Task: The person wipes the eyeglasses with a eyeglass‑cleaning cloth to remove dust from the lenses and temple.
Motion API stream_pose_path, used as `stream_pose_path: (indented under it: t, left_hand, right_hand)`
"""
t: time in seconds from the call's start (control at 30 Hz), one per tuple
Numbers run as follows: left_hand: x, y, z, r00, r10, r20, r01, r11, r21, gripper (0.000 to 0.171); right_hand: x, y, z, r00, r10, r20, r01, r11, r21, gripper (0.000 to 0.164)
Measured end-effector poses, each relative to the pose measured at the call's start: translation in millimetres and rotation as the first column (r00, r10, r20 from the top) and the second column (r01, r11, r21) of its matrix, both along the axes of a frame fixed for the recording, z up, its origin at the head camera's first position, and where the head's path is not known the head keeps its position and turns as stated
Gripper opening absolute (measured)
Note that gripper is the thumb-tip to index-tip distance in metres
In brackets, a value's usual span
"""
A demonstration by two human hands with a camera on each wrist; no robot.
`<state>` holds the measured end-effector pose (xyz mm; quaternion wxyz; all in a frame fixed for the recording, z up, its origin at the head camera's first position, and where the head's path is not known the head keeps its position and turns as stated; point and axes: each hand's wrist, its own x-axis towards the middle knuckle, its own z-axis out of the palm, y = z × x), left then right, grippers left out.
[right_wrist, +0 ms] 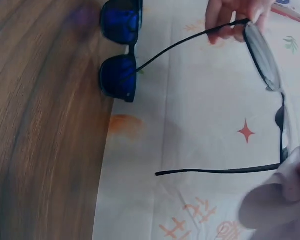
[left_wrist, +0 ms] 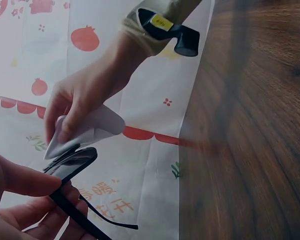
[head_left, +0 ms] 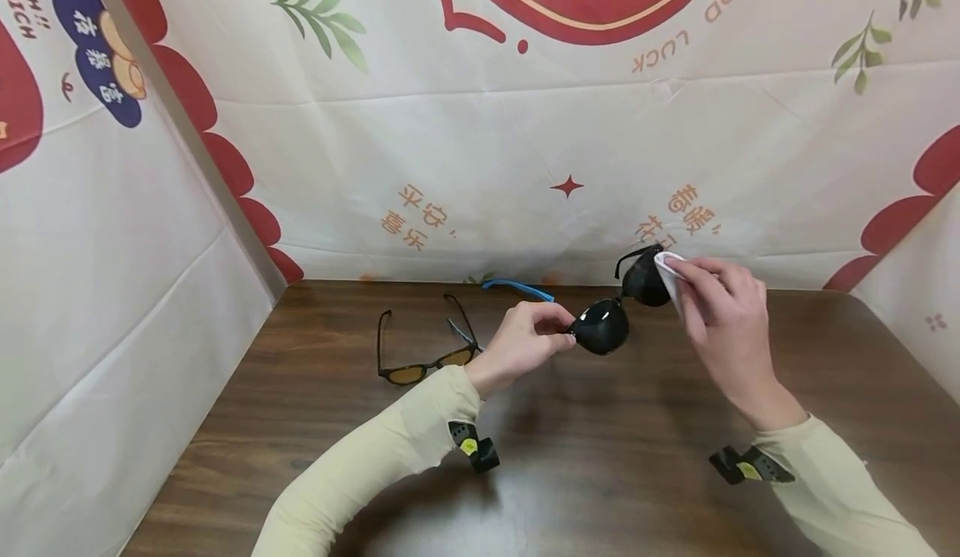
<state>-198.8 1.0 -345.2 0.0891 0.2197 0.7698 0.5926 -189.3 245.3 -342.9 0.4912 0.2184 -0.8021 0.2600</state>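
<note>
Black sunglasses (head_left: 602,327) are held up above the table, spread between both hands with the far lens raised to the right. My left hand (head_left: 525,336) pinches them at the frame's left end, near the hinge. With my right hand (head_left: 723,323) I grip a folded white cloth (head_left: 667,272), which touches the outer edge of the right lens. In the left wrist view the cloth (left_wrist: 92,131) lies over the far end of the frame. Both temple arms of the sunglasses (right_wrist: 262,57) are unfolded in the right wrist view.
Brown-tinted glasses (head_left: 407,374) lie with arms unfolded on the wooden table (head_left: 585,474), left of the hands. Behind my left hand are glasses with a blue arm (head_left: 519,288); their dark blue lenses (right_wrist: 119,75) show in the right wrist view. A printed cloth backdrop (head_left: 480,148) borders the table's back.
</note>
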Motion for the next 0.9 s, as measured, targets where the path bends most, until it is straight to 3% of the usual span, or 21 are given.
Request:
stream_pose_path:
  t: [0.17, 0.33, 0.53, 0.7, 0.8, 0.9]
  left_hand:
    - [-0.8, 0, 0.3, 1.000, -0.022, -0.012, 0.022, 1.000, -0.015, 0.011]
    - [-3.5, 0, -2.9, 0.999, -0.022, 0.025, 0.022, 1.000, -0.007, 0.011]
    - [-4.7, 0, -5.4, 0.998, -0.029, 0.060, 0.031, 0.999, -0.027, 0.012]
    - [-4.5, 3, -8.2, 0.997, -0.067, 0.041, 0.068, 0.997, -0.024, 0.012]
    - [-4.2, 5, -9.7, 0.998, -0.066, 0.025, 0.066, 0.998, -0.020, 0.011]
    - [-4.2, 6, -10.7, 0.999, -0.041, 0.026, 0.041, 0.999, 0.002, 0.011]
  right_hand:
    - [-2.4, -6, -1.4, 0.996, 0.063, -0.064, -0.053, 0.987, 0.150, 0.025]
    - [2.7, -12, -10.6, 0.985, 0.123, -0.122, -0.083, 0.953, 0.291, 0.030]
    - [2.4, -1, -16.5, 0.984, 0.045, -0.170, -0.008, 0.977, 0.212, 0.026]
    - [0.4, 11, -9.7, 0.994, -0.046, -0.095, 0.060, 0.988, 0.140, 0.023]
    - [-0.4, 7, -7.2, 0.997, -0.018, -0.078, 0.031, 0.986, 0.161, 0.023]
    - [0.1, -3, -9.2, 0.994, 0.068, -0.083, -0.047, 0.972, 0.232, 0.028]
